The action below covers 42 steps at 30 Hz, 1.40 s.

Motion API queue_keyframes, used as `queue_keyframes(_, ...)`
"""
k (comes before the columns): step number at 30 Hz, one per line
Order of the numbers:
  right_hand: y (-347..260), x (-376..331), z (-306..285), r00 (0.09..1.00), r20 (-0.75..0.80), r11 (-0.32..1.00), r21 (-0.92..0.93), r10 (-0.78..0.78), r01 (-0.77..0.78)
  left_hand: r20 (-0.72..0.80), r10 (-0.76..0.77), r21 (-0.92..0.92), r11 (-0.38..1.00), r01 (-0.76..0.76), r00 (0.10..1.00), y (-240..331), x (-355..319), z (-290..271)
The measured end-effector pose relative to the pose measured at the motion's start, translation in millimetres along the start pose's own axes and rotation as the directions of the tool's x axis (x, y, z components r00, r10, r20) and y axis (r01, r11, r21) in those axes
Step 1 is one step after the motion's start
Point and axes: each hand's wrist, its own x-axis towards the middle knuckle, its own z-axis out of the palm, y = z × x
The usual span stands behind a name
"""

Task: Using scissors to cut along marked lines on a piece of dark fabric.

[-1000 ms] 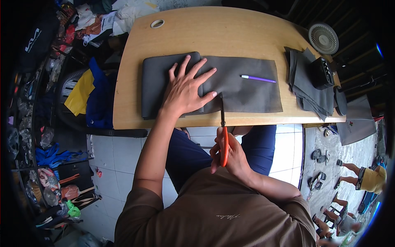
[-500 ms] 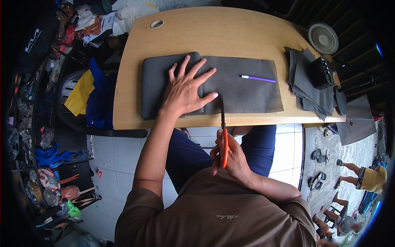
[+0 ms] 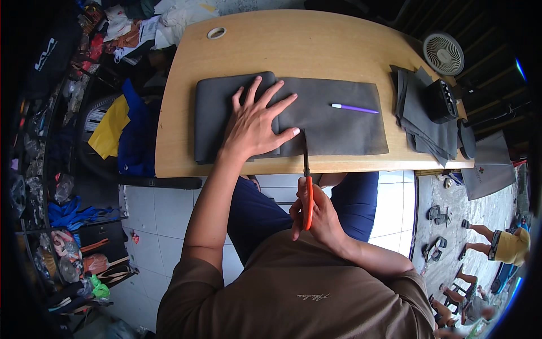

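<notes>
A strip of dark grey sheet material (image 3: 350, 133) lies across the near part of the table, its left part under or joined to a thicker folded dark piece (image 3: 212, 101). Spread flat, my left hand (image 3: 257, 121) presses down where the two meet, fingers apart and thumb pointing right. My right hand (image 3: 320, 212) grips scissors with orange handles (image 3: 309, 203) just off the table's near edge. Their dark blades point away from me and reach over the sheet's near edge, close to my left thumb. On the sheet rests a purple pen with a white end (image 3: 355, 108).
On the wooden table (image 3: 271, 45) are a tape roll (image 3: 215, 33) at the far left and a stack of dark sheets (image 3: 418, 113) under a black box-shaped object (image 3: 440, 100) at the right. A round fan (image 3: 444, 52) stands beyond. Cluttered shelves line the left; people appear far right.
Both hands, the scissors and the sheet keep almost the same places. The scissor blades look slightly closer together.
</notes>
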Motion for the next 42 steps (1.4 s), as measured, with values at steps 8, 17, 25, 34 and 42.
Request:
queue_keyframes(8, -6.5, 1.5, 0.3, 0.998, 0.011, 0.998, 0.01, 0.06, -0.06, -0.005, 0.002, 0.005, 1.0, -0.002, 1.0, -1.5, -2.0, -2.8)
queue_keyframes(17, -6.4, 6.7, -3.6, 0.999, -0.003, 0.998, -0.046, 0.035, -0.035, -0.005, 0.006, 0.005, 1.0, -0.006, 1.0, -0.3, -2.1, -4.4)
queue_keyframes(25, -26.0, 11.3, 7.1, 0.99, -0.07, 0.991, -0.04, 0.126, -0.129, 0.0, 0.004, 0.009, 1.0, -0.004, 1.0, -0.6, -2.1, -4.7)
queue_keyframes(34, -19.5, 12.5, 3.8, 0.998, -0.041, 0.998, -0.01, 0.055, -0.056, 0.001, 0.004, 0.007, 1.0, -0.004, 1.0, -1.0, -1.5, -4.5)
queue_keyframes(42, -17.4, 14.4, 1.8, 0.999, -0.001, 0.998, -0.059, 0.036, -0.036, 0.006, -0.002, 0.008, 1.0, 0.002, 1.0, -0.7, -3.2, -6.9)
